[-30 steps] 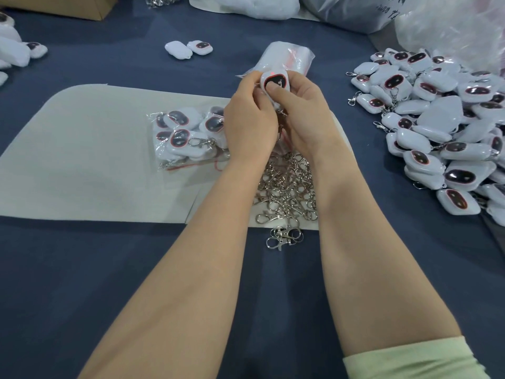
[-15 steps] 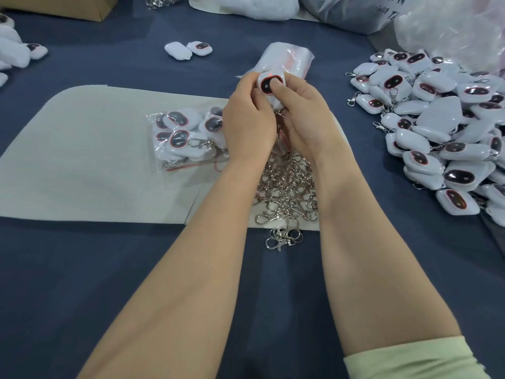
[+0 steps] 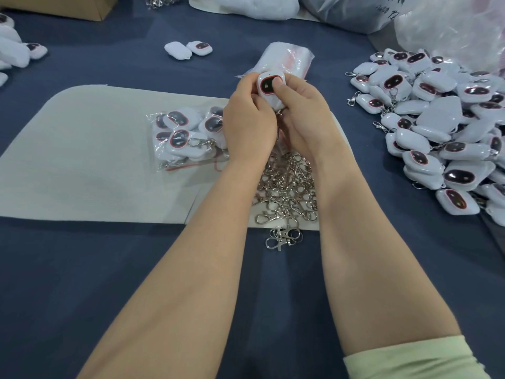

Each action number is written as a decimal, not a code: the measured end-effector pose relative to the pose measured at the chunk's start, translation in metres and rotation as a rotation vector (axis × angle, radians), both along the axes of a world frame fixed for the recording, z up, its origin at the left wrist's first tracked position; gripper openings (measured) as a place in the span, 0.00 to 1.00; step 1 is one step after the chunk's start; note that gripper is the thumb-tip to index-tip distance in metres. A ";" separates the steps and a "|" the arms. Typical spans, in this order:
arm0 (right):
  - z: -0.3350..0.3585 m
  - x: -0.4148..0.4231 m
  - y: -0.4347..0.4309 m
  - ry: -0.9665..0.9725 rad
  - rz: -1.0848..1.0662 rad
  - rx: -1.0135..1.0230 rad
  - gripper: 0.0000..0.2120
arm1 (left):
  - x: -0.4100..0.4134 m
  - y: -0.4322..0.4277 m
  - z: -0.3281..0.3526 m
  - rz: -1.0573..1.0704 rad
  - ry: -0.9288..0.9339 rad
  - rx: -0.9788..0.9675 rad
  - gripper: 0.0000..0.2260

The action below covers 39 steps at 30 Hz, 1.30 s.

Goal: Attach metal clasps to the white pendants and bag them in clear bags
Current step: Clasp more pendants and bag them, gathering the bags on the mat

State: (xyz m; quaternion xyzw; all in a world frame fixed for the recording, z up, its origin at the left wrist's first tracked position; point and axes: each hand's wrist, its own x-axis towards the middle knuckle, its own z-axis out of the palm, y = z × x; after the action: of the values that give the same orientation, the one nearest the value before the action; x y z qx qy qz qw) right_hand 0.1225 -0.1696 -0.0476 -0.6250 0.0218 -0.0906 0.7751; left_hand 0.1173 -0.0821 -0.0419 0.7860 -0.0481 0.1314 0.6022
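Obs: left hand (image 3: 250, 124) and right hand (image 3: 303, 116) both pinch one white pendant (image 3: 269, 87) near the clasp pile (image 3: 287, 187). Its clasp is probably hidden under the palms. Risk: a half-hooked clasp could slip off and drop into the pile unnoticed.

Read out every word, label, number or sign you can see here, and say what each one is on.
Dark handwriting on the grey plastic bag, top right: cut off by the frame edge and too blurred to read.
Small pale symbol on the dark screen of the held white pendant: perhaps a padlock, too small to be sure.
No other readable text or numbers.
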 end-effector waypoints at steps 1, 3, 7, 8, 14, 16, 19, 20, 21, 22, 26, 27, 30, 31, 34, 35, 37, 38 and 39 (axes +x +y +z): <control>0.000 -0.001 -0.001 -0.002 -0.008 -0.022 0.09 | 0.000 0.000 0.000 0.002 -0.001 0.002 0.16; 0.000 -0.001 -0.001 -0.012 -0.040 -0.075 0.09 | 0.000 0.000 -0.001 0.005 0.000 0.007 0.16; 0.001 -0.001 0.002 -0.001 -0.043 -0.061 0.10 | 0.000 0.000 -0.001 0.000 0.002 0.013 0.16; 0.002 -0.002 0.003 0.006 -0.024 -0.029 0.11 | 0.000 0.000 -0.001 0.001 -0.004 0.008 0.16; 0.007 -0.007 0.004 0.043 0.021 0.198 0.13 | 0.004 0.000 -0.003 -0.009 -0.035 0.023 0.12; 0.008 -0.007 0.004 0.044 0.052 0.170 0.13 | 0.004 0.000 -0.003 -0.011 -0.042 0.022 0.12; 0.007 -0.008 0.004 0.034 0.070 0.108 0.12 | 0.004 0.001 -0.003 -0.020 -0.031 -0.014 0.10; 0.007 -0.008 0.004 0.026 0.073 0.092 0.12 | 0.005 0.002 -0.002 -0.023 -0.018 -0.031 0.09; 0.006 -0.008 0.003 0.017 0.074 0.081 0.12 | 0.006 0.003 -0.001 -0.029 -0.003 -0.051 0.08; 0.006 -0.008 0.003 0.009 0.074 0.075 0.11 | 0.007 0.004 0.000 -0.040 0.013 -0.076 0.06; 0.008 -0.008 0.001 -0.005 0.067 0.114 0.12 | 0.005 0.005 0.002 -0.075 0.032 -0.167 0.04; 0.008 -0.008 0.002 -0.005 0.068 0.115 0.12 | 0.004 0.005 0.002 -0.074 0.029 -0.176 0.04; 0.008 -0.009 0.003 -0.004 0.077 0.084 0.10 | 0.004 0.004 0.001 -0.068 0.027 -0.165 0.04; 0.008 -0.009 0.003 -0.002 0.072 0.072 0.10 | 0.004 0.004 0.000 -0.066 0.023 -0.157 0.05; 0.008 -0.009 0.002 0.003 0.047 0.075 0.10 | 0.004 0.004 0.001 -0.062 0.002 -0.137 0.07; 0.007 -0.009 0.002 0.004 0.044 0.077 0.10 | 0.004 0.004 0.001 -0.061 0.002 -0.130 0.06; 0.007 -0.008 0.003 0.006 0.045 0.072 0.10 | 0.004 0.004 0.001 -0.061 0.011 -0.124 0.05; 0.007 -0.009 0.003 0.005 0.047 0.072 0.10 | 0.005 0.004 0.001 -0.061 0.015 -0.127 0.04; 0.008 -0.009 0.004 0.003 0.050 0.080 0.10 | 0.005 0.004 0.001 -0.063 0.018 -0.129 0.04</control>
State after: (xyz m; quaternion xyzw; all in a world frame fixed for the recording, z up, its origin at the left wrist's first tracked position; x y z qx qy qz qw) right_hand 0.1137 -0.1659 -0.0400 -0.5938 0.0109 -0.0694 0.8015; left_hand 0.1226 -0.0779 -0.0407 0.7447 -0.0588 0.1080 0.6560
